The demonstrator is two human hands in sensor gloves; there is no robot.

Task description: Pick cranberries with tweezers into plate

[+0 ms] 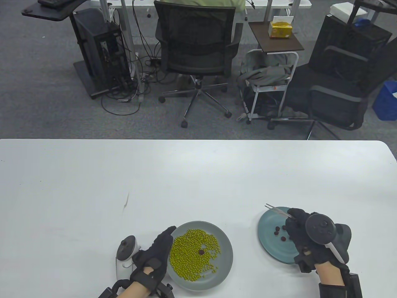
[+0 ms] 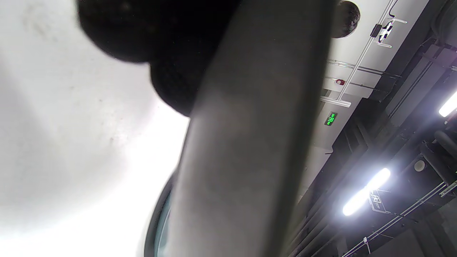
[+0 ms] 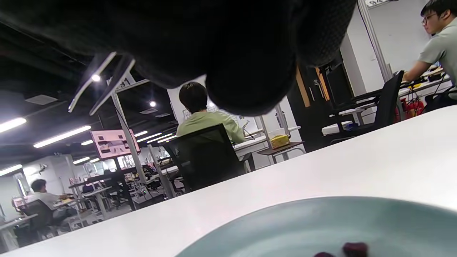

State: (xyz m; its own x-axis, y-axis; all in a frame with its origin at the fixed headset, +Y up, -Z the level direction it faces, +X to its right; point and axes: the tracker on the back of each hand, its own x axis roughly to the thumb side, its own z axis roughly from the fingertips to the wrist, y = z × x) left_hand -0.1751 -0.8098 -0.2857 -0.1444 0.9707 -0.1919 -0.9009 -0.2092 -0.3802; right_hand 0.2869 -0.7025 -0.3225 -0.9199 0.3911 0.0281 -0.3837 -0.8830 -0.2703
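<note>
A grey plate near the front holds a heap of green beans with one dark cranberry among them. My left hand rests against this plate's left rim; the rim fills the left wrist view. A teal plate to the right holds three cranberries. My right hand is over this plate and holds metal tweezers, tips pointing up-left, slightly apart and empty. The tweezers and two cranberries show in the right wrist view.
The white table stretches wide behind the plates. Beyond its far edge stand office chairs, a computer tower and a small side table with a yellow box.
</note>
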